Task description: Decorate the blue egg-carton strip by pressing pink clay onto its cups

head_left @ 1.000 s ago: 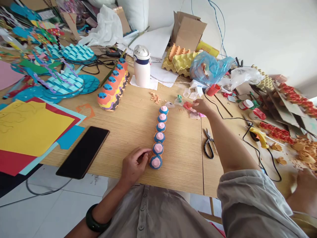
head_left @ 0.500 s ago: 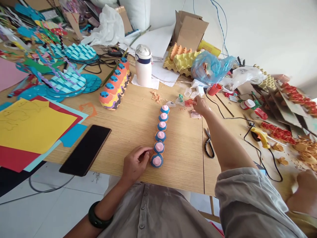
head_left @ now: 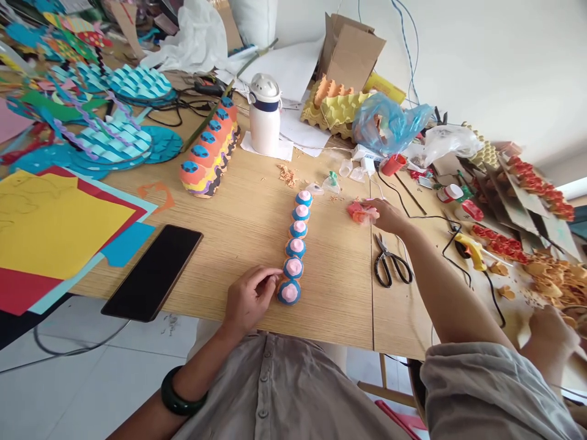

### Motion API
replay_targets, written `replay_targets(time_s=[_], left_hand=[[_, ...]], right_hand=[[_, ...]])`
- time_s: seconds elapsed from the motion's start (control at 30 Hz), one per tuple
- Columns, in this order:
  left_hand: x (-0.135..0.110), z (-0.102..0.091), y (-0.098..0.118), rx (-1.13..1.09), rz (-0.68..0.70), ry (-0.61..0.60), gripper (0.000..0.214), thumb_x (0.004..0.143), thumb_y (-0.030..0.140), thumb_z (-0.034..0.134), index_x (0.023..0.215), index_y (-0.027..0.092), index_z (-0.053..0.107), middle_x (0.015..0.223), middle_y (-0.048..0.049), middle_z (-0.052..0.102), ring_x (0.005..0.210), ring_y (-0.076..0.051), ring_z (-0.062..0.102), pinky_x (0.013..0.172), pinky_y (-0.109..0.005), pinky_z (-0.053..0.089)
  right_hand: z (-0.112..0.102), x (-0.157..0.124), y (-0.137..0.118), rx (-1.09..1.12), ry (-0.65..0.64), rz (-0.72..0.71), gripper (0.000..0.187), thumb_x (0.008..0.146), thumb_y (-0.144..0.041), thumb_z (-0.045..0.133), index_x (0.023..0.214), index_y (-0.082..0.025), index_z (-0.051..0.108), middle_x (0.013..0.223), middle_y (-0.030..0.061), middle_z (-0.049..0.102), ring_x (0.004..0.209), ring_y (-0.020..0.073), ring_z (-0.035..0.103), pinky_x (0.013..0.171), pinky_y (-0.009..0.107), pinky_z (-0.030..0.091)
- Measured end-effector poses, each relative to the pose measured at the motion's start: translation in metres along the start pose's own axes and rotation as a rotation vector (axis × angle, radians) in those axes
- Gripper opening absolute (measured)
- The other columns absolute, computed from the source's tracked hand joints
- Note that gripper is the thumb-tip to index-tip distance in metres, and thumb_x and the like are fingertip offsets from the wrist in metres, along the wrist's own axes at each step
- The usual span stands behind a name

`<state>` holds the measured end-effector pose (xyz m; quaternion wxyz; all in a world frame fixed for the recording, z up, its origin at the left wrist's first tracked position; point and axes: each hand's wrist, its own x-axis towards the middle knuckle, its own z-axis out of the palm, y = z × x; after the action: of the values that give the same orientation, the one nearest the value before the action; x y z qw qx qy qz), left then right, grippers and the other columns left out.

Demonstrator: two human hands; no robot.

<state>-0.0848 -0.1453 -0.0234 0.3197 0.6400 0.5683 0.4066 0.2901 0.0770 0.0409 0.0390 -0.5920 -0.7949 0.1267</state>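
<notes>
A strip of egg-carton cups (head_left: 296, 247), painted blue with pink clay-like blobs on top, lies lengthwise in front of me. My left hand (head_left: 250, 299) rests at its near left side, fingers curled. Thumb and index fingertip come together against the strip's edge. Farther off to the right, my right hand (head_left: 386, 215) grips a small clear plastic packet (head_left: 362, 212) with a soft red-pink mass inside, low over the table. Black-handled scissors (head_left: 389, 263) lie spread on the table nearer me than that hand.
A phone (head_left: 153, 272) and coloured paper (head_left: 68, 226) lie at left. Behind stand a painted egg-carton piece (head_left: 211, 153) and a white bottle (head_left: 265, 116). At right are a glue gun (head_left: 472, 250), its cable, and another person's hand (head_left: 553, 333) beside orange carton pieces (head_left: 554, 275).
My right hand has drawn nearer and slightly right with the red-pink packet, away from the small plastic bags. My left hand stays at the strip. The view has shifted slightly.
</notes>
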Motion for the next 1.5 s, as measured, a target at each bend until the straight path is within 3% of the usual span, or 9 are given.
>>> replay_targets(time_s=[0.13, 0.3, 0.37, 0.5, 0.77, 1.0, 1.27, 1.37, 1.5], left_hand=[[0.000, 0.000, 0.002, 0.006, 0.011, 0.005, 0.023, 0.097, 0.024, 0.052, 0.100, 0.022, 0.075, 0.094, -0.0036, 0.078, 0.088, -0.017, 0.073, 0.079, -0.028, 0.055], [0.001, 0.000, 0.003, 0.025, 0.026, 0.018, 0.023, 0.097, 0.023, 0.053, 0.099, 0.021, 0.075, 0.093, -0.0029, 0.078, 0.087, -0.016, 0.072, 0.077, -0.027, 0.054], [0.001, -0.001, 0.002, 0.023, 0.026, 0.018, 0.023, 0.097, 0.024, 0.053, 0.099, 0.021, 0.075, 0.093, -0.0030, 0.078, 0.086, -0.016, 0.072, 0.075, -0.026, 0.054], [0.000, -0.001, 0.002, 0.018, 0.013, 0.011, 0.023, 0.097, 0.025, 0.053, 0.099, 0.021, 0.075, 0.094, -0.0037, 0.078, 0.087, -0.017, 0.073, 0.077, -0.027, 0.055], [0.001, -0.001, 0.002, 0.011, -0.008, 0.013, 0.023, 0.096, 0.026, 0.053, 0.097, 0.022, 0.075, 0.093, -0.0038, 0.078, 0.085, -0.017, 0.072, 0.075, -0.027, 0.056], [0.000, -0.001, 0.000, 0.016, 0.000, 0.013, 0.023, 0.096, 0.026, 0.053, 0.097, 0.022, 0.076, 0.093, -0.0037, 0.078, 0.086, -0.017, 0.072, 0.074, -0.027, 0.055], [0.000, -0.002, 0.004, 0.032, -0.001, 0.016, 0.024, 0.096, 0.027, 0.053, 0.097, 0.022, 0.076, 0.094, -0.0035, 0.078, 0.085, -0.017, 0.072, 0.075, -0.028, 0.054], [-0.001, -0.003, 0.005, 0.032, -0.013, 0.013, 0.025, 0.095, 0.029, 0.053, 0.096, 0.022, 0.077, 0.093, -0.0035, 0.079, 0.084, -0.018, 0.072, 0.074, -0.028, 0.055], [0.002, -0.005, 0.002, -0.070, -0.084, 0.022, 0.025, 0.095, 0.032, 0.055, 0.099, 0.021, 0.077, 0.095, -0.0043, 0.079, 0.087, -0.018, 0.073, 0.077, -0.028, 0.057]], right_hand=[[-0.016, -0.005, -0.004, -0.052, -0.152, -0.019, 0.081, 0.069, -0.004, 0.062, 0.147, -0.023, 0.056, 0.149, 0.0096, 0.060, 0.138, 0.0323, 0.055, 0.118, 0.049, 0.043], [-0.020, 0.005, -0.010, -0.039, -0.117, 0.142, 0.061, 0.088, -0.029, 0.063, 0.147, -0.017, 0.056, 0.151, 0.0158, 0.058, 0.140, 0.0353, 0.055, 0.118, 0.051, 0.043], [-0.014, 0.010, -0.012, -0.049, -0.163, 0.079, 0.078, 0.081, -0.042, 0.075, 0.152, -0.018, 0.050, 0.157, 0.0162, 0.052, 0.146, 0.0370, 0.048, 0.122, 0.053, 0.038], [-0.002, 0.013, -0.014, -0.115, -0.272, -0.037, 0.100, 0.069, -0.040, 0.086, 0.157, -0.023, 0.042, 0.165, 0.0149, 0.041, 0.156, 0.0382, 0.033, 0.128, 0.055, 0.027], [0.000, 0.007, -0.024, -0.229, -0.158, -0.042, 0.063, 0.084, -0.027, 0.069, 0.145, -0.017, 0.056, 0.142, 0.0173, 0.062, 0.133, 0.0361, 0.057, 0.112, 0.049, 0.045], [0.003, 0.007, -0.037, -0.271, -0.130, 0.045, 0.026, 0.082, -0.023, 0.067, 0.107, -0.017, 0.069, 0.122, 0.0164, 0.069, 0.115, 0.0332, 0.063, 0.094, 0.040, 0.051], [-0.031, -0.026, -0.051, -0.128, 0.019, 0.127, 0.015, 0.079, -0.015, 0.061, 0.093, -0.020, 0.061, 0.090, 0.0078, 0.071, 0.084, 0.0250, 0.066, 0.070, 0.032, 0.046], [-0.033, -0.057, -0.069, -0.033, -0.086, -0.029, 0.011, 0.078, -0.015, 0.062, 0.087, -0.022, 0.062, 0.092, 0.0067, 0.070, 0.087, 0.0240, 0.067, 0.076, 0.033, 0.050], [-0.003, -0.099, -0.096, -0.056, -0.323, -0.213, 0.027, 0.075, -0.009, 0.066, 0.096, -0.025, 0.068, 0.134, 0.0100, 0.066, 0.117, 0.0288, 0.066, 0.095, 0.040, 0.054]])
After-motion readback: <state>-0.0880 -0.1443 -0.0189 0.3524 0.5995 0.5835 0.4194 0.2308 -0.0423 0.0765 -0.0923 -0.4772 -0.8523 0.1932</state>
